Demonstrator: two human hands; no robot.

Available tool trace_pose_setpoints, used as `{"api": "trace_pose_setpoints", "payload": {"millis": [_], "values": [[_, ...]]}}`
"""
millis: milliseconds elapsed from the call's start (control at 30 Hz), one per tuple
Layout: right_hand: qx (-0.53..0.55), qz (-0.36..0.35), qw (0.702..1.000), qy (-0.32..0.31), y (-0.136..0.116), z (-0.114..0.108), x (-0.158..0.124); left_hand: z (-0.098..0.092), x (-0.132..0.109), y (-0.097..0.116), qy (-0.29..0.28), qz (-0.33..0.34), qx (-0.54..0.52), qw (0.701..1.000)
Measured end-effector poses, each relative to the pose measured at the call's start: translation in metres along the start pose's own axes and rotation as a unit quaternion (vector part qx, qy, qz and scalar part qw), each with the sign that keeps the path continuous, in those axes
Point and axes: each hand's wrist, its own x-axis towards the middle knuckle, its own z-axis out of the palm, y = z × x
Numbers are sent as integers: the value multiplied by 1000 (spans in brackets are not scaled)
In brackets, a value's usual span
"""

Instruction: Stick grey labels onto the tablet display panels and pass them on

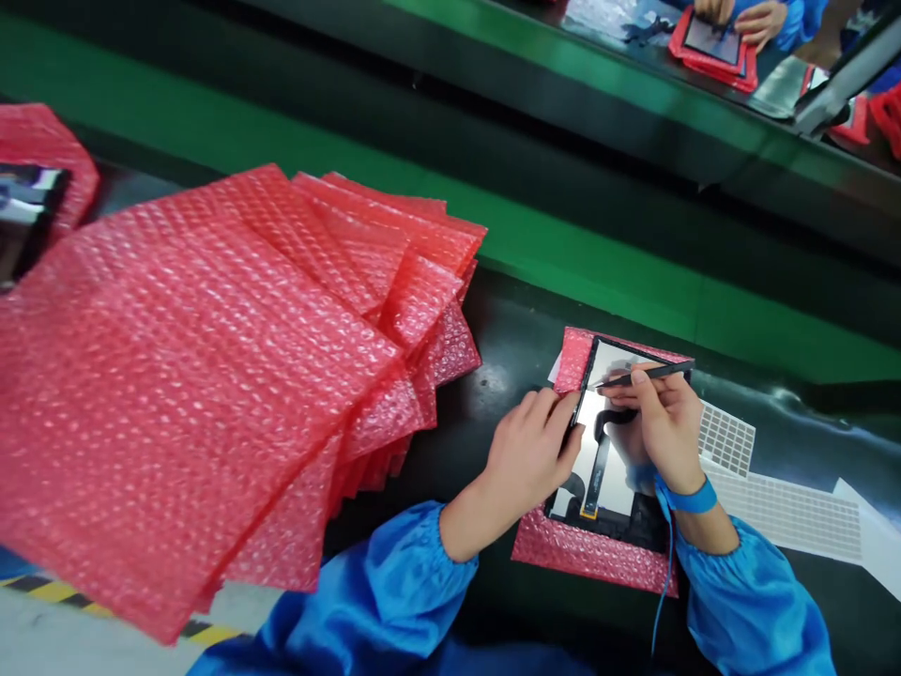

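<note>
A flat screen panel (619,469) with a silvery back, black edges and a dark flex cable (597,477) lies on a pink bubble-wrap bag (595,549). At the panel's left edge is my left hand (531,451), its fingers bent and pressed on the rim. My right hand (668,422) pinches dark tweezers (658,371) over the upper part of the panel, their tip pointing left. A blue wrist strap with a cord is round my right wrist. Sheets of small square stickers (728,437) lie right of the panel, partly behind my right hand.
A large fanned stack of pink bubble-wrap bags (197,394) covers the left side of the dark table (511,329). Another device (28,211) sits at the far left edge. Across a green and black ledge (563,272), another person's hands (756,21) work on a panel.
</note>
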Motion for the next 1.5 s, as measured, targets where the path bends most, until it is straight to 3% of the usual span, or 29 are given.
{"api": "trace_pose_setpoints", "payload": {"millis": [867,1033,1300,1367,1500], "values": [[-17,26,1000,3,1,3,2,1,2,1,12,-12,-1,1000],[-26,16,1000,1,2,3,1,-1,6,4,-20,2,39,999],[3,7,1000,13,9,4,2,-2,10,9,-88,-31,75,993],[30,8,999,19,8,4,2,-4,12,7,-91,-57,51,993],[59,-14,997,39,-4,-8,-1,-16,14,0,-107,-191,5,976]]}}
